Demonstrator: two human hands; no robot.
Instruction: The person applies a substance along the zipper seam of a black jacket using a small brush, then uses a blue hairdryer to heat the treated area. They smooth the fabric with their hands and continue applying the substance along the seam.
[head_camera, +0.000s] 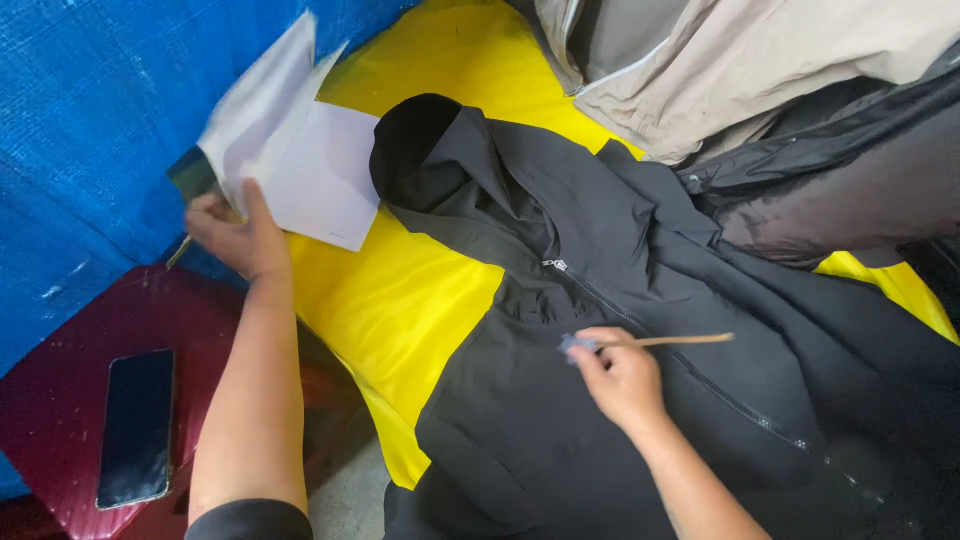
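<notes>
the right hand (622, 377) is gripping a thin wooden stick (680, 341) over the black jacket (620, 300), while left of the jacket the left hand (235, 235) is clutching white paper sheets (300, 170).

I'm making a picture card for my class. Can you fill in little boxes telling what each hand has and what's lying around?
left hand: left hand holds white paper sheets by their lower edge
right hand: right hand pinches a thin wooden stick with a pale bluish tip, over the jacket front
under the right hand: black hooded zip jacket, laid flat
surface: yellow cloth
nearby: dark phone on a red stool; blue tarp; beige jacket
</notes>
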